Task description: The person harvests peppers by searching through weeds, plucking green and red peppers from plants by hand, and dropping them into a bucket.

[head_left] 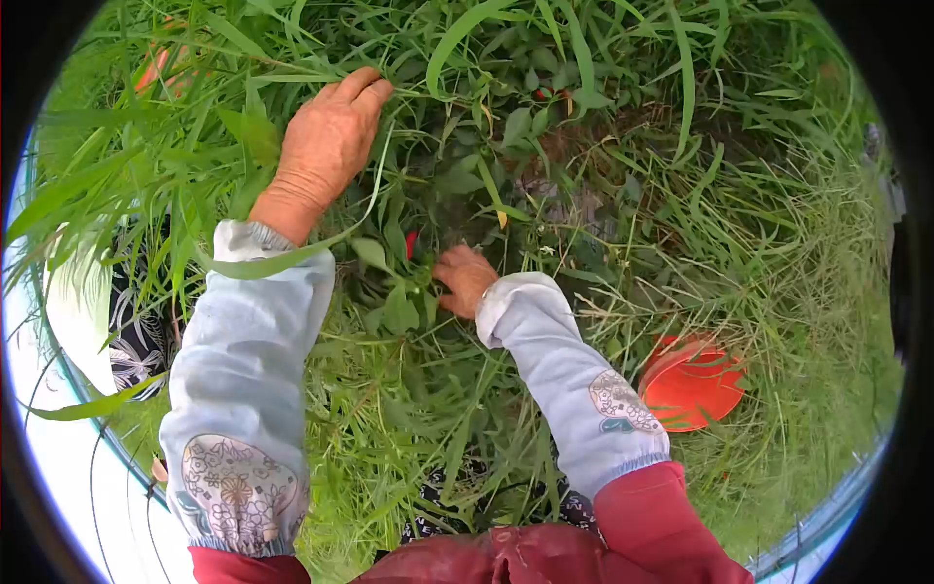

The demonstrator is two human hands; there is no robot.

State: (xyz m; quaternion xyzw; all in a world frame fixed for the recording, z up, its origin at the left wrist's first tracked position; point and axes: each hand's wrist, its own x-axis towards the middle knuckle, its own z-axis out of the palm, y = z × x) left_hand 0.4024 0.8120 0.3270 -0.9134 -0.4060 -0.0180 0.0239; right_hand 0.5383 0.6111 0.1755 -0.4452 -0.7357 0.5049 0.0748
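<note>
My left hand (336, 131) is up among the tall grass blades left of centre, its fingers bent together over green stems; what they hold, if anything, is hidden. Lower and near the middle, my right hand (465, 279) reaches into the leaves of a plant, fingers curled, their tips partly covered by foliage. Just left of it a red pepper (412, 244) hangs between green leaves, apart from the fingers. Another small red pepper (543, 93) shows among the leaves higher up. Pale blue sleeve covers are on both forearms.
An orange-red bucket (693, 384) stands in the grass at the right, beside my right forearm. Dark patterned cloth and a white object (78, 307) lie at the left edge. Something orange (154, 70) shows through grass at the upper left. Long blades arch over the plants.
</note>
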